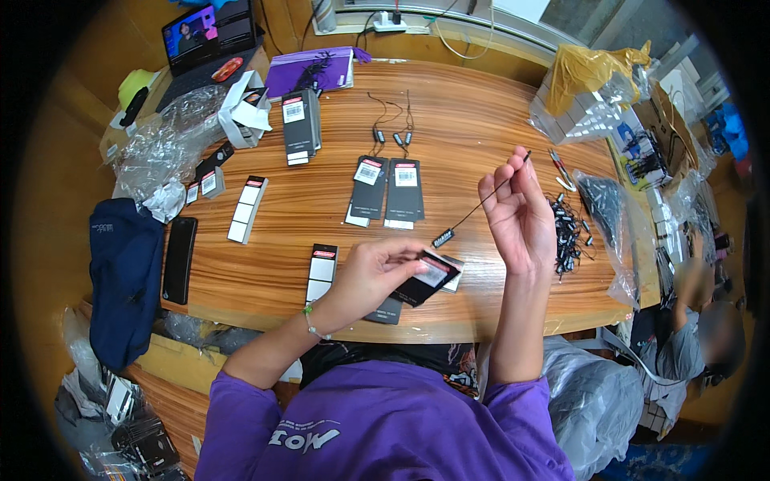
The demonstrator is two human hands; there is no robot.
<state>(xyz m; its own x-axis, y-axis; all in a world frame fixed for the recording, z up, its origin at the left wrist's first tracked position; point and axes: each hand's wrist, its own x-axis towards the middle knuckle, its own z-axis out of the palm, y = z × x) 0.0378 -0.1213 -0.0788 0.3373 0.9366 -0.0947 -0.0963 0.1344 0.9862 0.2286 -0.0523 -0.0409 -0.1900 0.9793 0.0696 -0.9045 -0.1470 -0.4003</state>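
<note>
My left hand (370, 276) pinches a black hang tag (417, 289) with a white sticker, tilted above the table's near edge. My right hand (521, 216) is raised beside it, thumb and fingers closed on the end of a thin black hang tag string (491, 197). The string runs taut down to a small black plastic toggle (442, 238) just above the tag; whether it passes through the tag is hidden. Below and beside my left hand lie a white-panelled tag strip (322, 266) and more dark tags. Two sets of strung tags (403, 192) lie ahead.
A pile of loose black strings (568, 232) lies right of my right hand, near small snips (560, 168). A stack of tags (298, 132), a label strip (247, 210) and a phone (180, 260) are at left. A plastic-wrapped box (589, 92) stands far right; another person sits beyond.
</note>
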